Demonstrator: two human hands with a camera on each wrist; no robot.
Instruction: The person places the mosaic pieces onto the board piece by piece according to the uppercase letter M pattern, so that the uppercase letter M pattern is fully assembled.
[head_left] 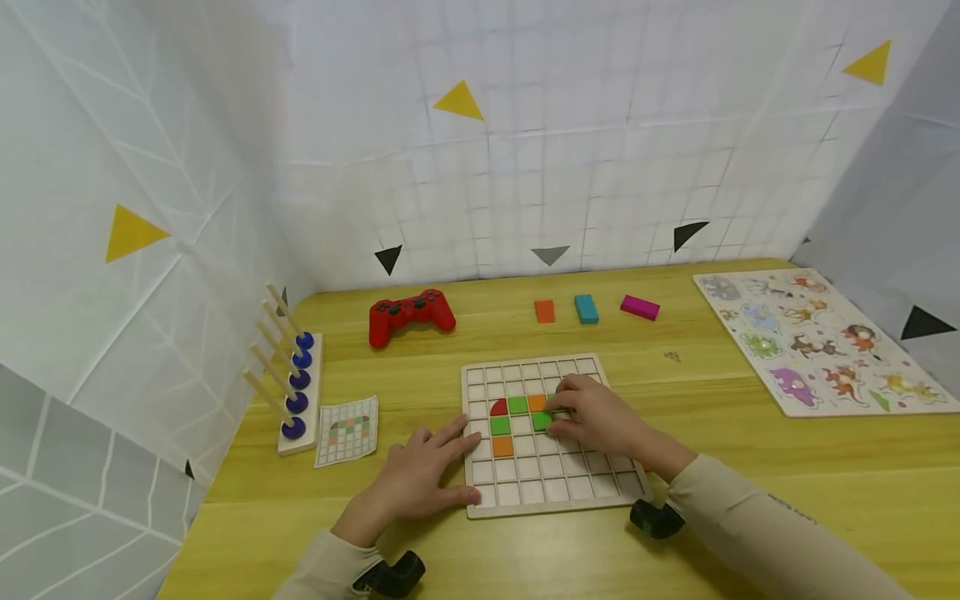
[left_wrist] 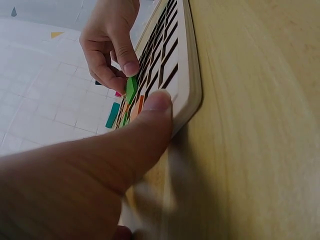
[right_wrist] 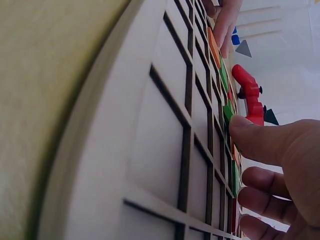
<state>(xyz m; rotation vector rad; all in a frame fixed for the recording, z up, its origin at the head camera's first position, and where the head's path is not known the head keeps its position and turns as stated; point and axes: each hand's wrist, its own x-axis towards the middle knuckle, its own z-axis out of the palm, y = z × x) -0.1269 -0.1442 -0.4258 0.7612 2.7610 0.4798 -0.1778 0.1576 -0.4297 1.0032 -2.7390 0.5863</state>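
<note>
A wooden grid board (head_left: 528,493) lies on the table. My left hand (head_left: 420,471) rests at its left edge, fingers spread, thumb touching the lower left corner. Over the middle of the grid, my right hand (head_left: 596,417) pinches a green square tile (left_wrist: 131,90) between thumb and fingers; the tile looks tilted in the left wrist view. Left of it in the grid sit a red rounded tile (head_left: 499,407), a green tile (head_left: 517,405), an orange tile (head_left: 537,402), another green tile (head_left: 500,426) and a lower orange tile (head_left: 502,447). My right fingers partly cover more tiles.
A pattern card (head_left: 347,431) lies left of the board, beside a peg stand (head_left: 311,392) with blue beads. Behind are a red game controller (head_left: 411,314), an orange block (head_left: 544,312), a blue block (head_left: 587,309) and a magenta block (head_left: 640,307). An animal puzzle (head_left: 813,342) lies right.
</note>
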